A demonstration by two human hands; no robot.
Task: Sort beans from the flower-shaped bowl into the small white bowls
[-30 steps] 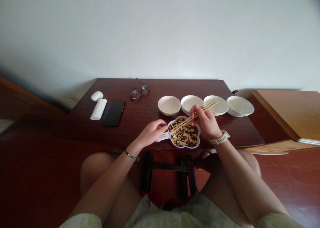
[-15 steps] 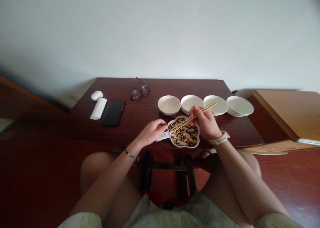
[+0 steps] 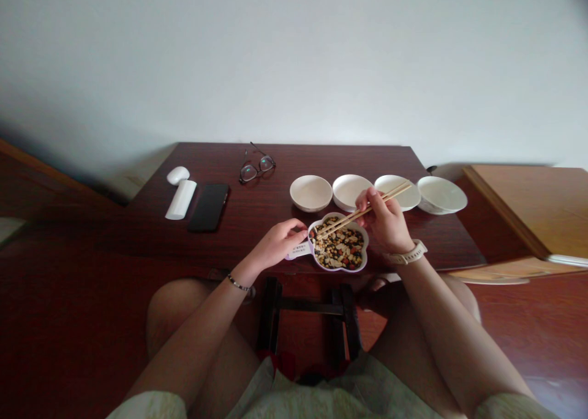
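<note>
A flower-shaped white and lilac scoop (image 3: 301, 250) with a labelled handle stands near the table's front edge. It holds a mix of beans and grains (image 3: 340, 252) in black, yellow, red and pale colours. My left hand (image 3: 281, 242) is closed on the scoop where the handle meets the rim. In my right hand (image 3: 383, 220) is a pair of wooden chopsticks (image 3: 353, 215), their tips down in the left part of the mix. Whether they pinch anything is too small to tell. Behind the scoop, a row of white bowls (image 3: 311, 192) runs to the right.
Eyeglasses (image 3: 257, 168) lie toward the back of the dark wooden table (image 3: 321, 155). At the left are a black phone (image 3: 209, 207), a white cylinder (image 3: 181, 200) and a rounded white object (image 3: 177, 174). A lighter wooden cabinet (image 3: 528, 204) stands at the right.
My right hand has shifted slightly to the right with the chopsticks, and their tips have moved a little right within the mix. My left hand and the scoop stay almost still.
</note>
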